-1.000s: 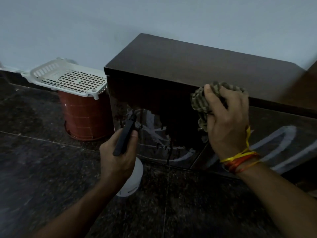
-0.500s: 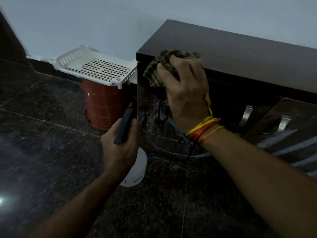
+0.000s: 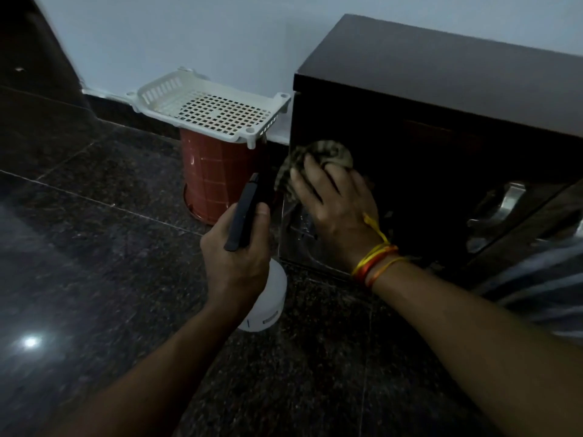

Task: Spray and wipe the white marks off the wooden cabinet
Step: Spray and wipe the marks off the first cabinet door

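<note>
Head view: your right hand has dragged the checked cloth down from the wooden cabinet's top edge to mid-door at frame centre, clearing white marks. Your left hand stays closed around the spray bottle.

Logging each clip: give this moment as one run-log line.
phase: wiping | right hand: presses cloth on cabinet front | left hand: holds spray bottle | white marks: remain at right

head view | looks forward-down | close on cabinet front and floor
</note>
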